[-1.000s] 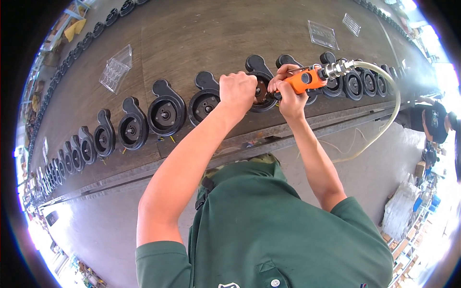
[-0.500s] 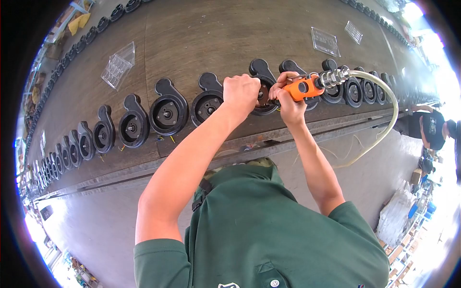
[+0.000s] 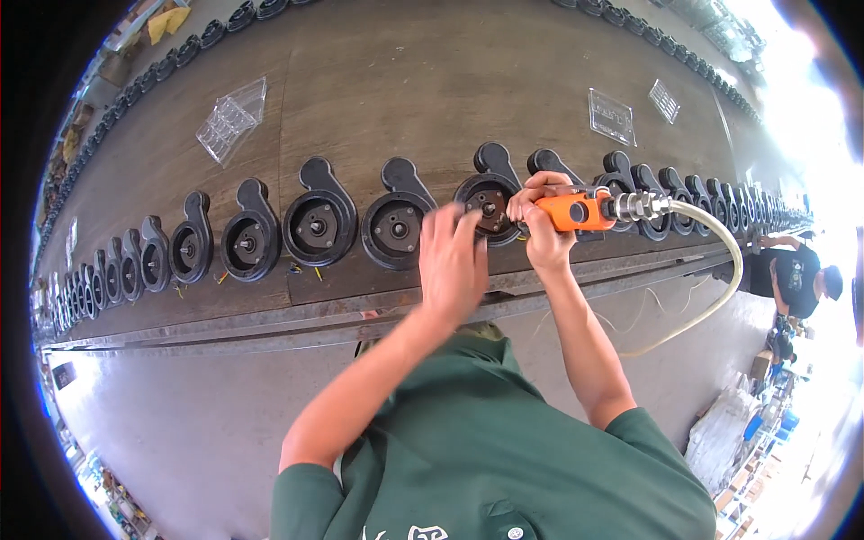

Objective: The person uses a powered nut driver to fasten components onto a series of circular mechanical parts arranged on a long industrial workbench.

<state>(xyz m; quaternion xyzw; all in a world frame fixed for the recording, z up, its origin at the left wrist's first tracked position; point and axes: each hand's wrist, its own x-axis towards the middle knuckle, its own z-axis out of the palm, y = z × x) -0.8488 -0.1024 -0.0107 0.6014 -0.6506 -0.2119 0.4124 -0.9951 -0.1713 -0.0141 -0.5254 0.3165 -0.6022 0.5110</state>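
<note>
My right hand [image 3: 546,241] is closed around an orange air tool [image 3: 569,213] with a metal coupling and a pale hose [image 3: 727,241]. The tool's working end is hidden by my fingers, beside a black snail-shaped blower housing [image 3: 494,160] that has a round plate and a central shaft. My left hand [image 3: 453,270], blurred by motion, is in front of that housing at the table's near side. Its fingers are stretched and somewhat apart, and nothing shows in them. Just left of this hand lies another black blower housing [image 3: 394,236].
Similar housings run in a long row along the metal-edged table [image 3: 387,81], with further rows beyond. Clear plastic trays [image 3: 232,120] lie at left, and another clear tray [image 3: 612,115] at right. A person in dark clothes [image 3: 796,281] stands far right.
My left hand has come off the housing and moved down toward me, its fingers opening from a closed grip. My right hand still holds the air tool at nearly the same place.
</note>
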